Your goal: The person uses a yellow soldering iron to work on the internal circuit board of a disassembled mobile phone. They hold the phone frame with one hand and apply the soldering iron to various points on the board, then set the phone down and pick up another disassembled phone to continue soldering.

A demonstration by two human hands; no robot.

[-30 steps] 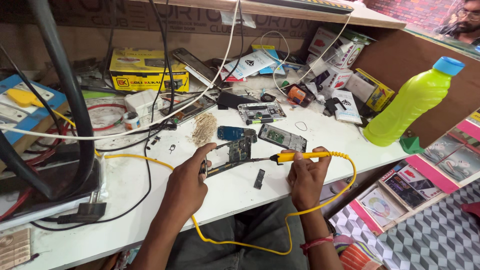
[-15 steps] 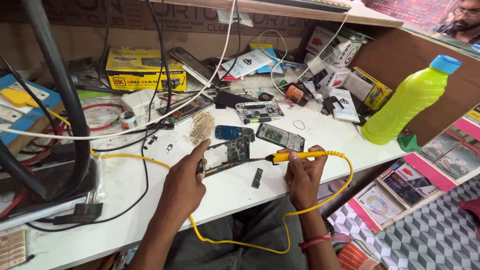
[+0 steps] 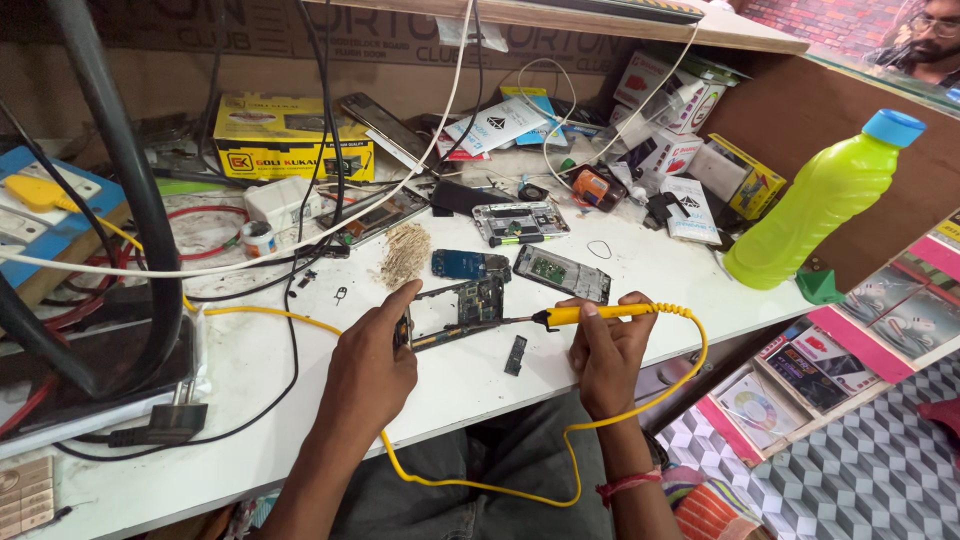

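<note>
Two things are in hand: a bare phone circuit board (image 3: 462, 308) lying flat on the white desk (image 3: 260, 370), and a yellow-handled soldering iron (image 3: 575, 316) whose tip rests on it. The board looks light, thin, stiff and fragile, best pinched by its edges, clear of the small parts. The left hand (image 3: 372, 365) has its fingers (image 3: 402, 300) closed on the board's left end. The right hand (image 3: 607, 350) is wrapped around the iron's handle, its yellow cord (image 3: 640, 400) looping below. Beside the board lie another small board (image 3: 560, 272), a blue part (image 3: 462, 264) and a green bottle (image 3: 822, 200).
</note>
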